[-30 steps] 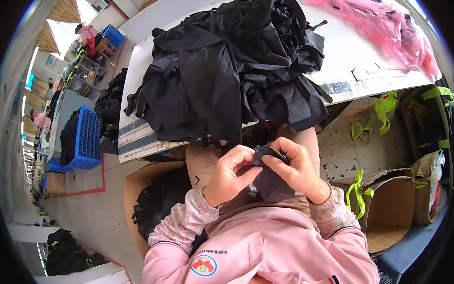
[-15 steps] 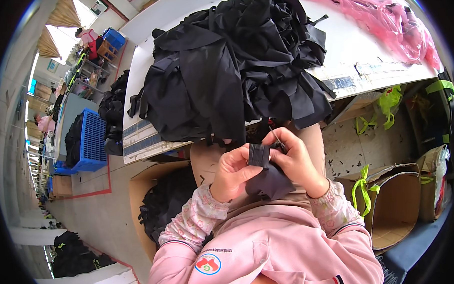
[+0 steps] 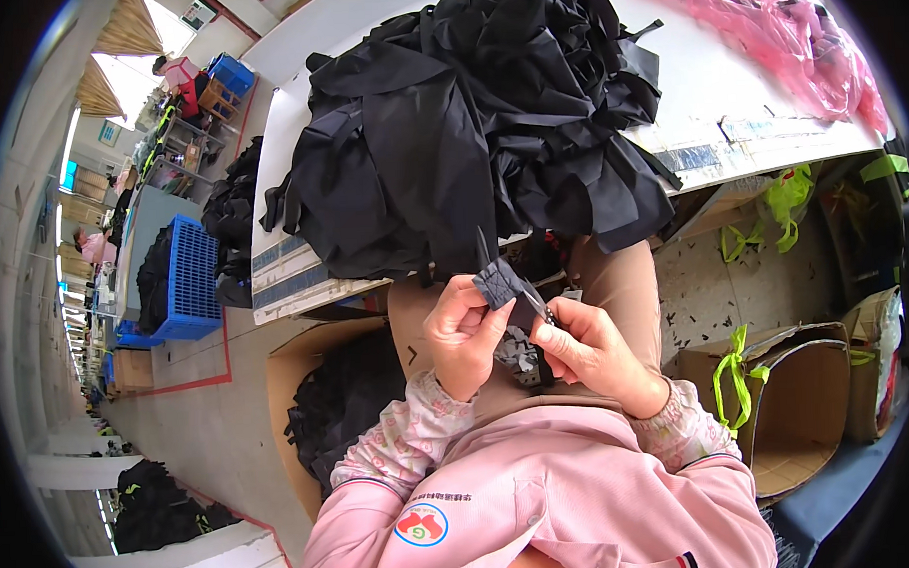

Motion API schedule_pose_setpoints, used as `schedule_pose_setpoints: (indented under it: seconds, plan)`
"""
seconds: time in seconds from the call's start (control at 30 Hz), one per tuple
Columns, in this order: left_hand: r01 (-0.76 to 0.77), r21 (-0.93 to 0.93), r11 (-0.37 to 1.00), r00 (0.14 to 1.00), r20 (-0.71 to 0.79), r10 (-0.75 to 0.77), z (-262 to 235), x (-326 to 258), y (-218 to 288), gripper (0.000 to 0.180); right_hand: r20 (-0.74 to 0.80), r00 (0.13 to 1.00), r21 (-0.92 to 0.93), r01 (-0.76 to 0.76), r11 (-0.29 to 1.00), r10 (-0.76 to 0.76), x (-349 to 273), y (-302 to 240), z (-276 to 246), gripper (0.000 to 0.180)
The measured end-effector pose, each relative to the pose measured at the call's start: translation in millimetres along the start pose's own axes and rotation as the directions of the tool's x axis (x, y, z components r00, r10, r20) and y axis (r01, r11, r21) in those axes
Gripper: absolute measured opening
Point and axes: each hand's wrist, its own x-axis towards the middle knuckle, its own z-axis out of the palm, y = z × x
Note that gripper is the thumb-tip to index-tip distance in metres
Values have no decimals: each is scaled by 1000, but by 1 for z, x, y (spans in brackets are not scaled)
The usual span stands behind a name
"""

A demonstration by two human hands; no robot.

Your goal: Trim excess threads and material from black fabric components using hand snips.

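Observation:
Above my lap, my left hand (image 3: 459, 336) pinches a small black fabric tab (image 3: 497, 285) between thumb and fingers. Crossed stitching shows on the tab's face. My right hand (image 3: 602, 354) is closed on small metal thread snips (image 3: 535, 301), whose blades point up and left beside the tab. Behind the tab, part of the black cloth is hard to make out. Just beyond both hands, a large heap of black fabric pieces (image 3: 420, 150) hangs over the near edge of the white table (image 3: 713, 85).
Pink plastic wrapping (image 3: 802, 47) lies at the table's far right. A cardboard box (image 3: 292, 365) with black pieces stands left of my legs, and an open carton (image 3: 795, 417) at my right. A blue crate (image 3: 192, 278) stands further left. Dark scraps litter the floor.
My right hand has moved down and right, and the snips now slant beside the tab. The tab has tilted in my left hand. Black cloth no longer hangs down over my lap.

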Motion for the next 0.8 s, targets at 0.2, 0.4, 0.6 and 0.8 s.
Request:
schedule_pose_setpoints:
  seconds: [0.2,0.4,0.6,0.8]
  plan:
    - [11,49,999,1000,-6,-11,2,-3,1,16,-69,992,-142,94,985,-105,5,3,8,30]
    - [30,92,995,999,18,-32,3,-5,2,14,-80,940,-445,263,856,-331,9,11,5,26]
    - [22,94,995,1000,18,-24,2,-9,0,15,-78,939,-451,267,851,-336,7,1,8,30]
    - [13,145,989,1000,11,-14,3,-11,-1,14,-104,946,-485,222,846,-308,4,3,6,28]
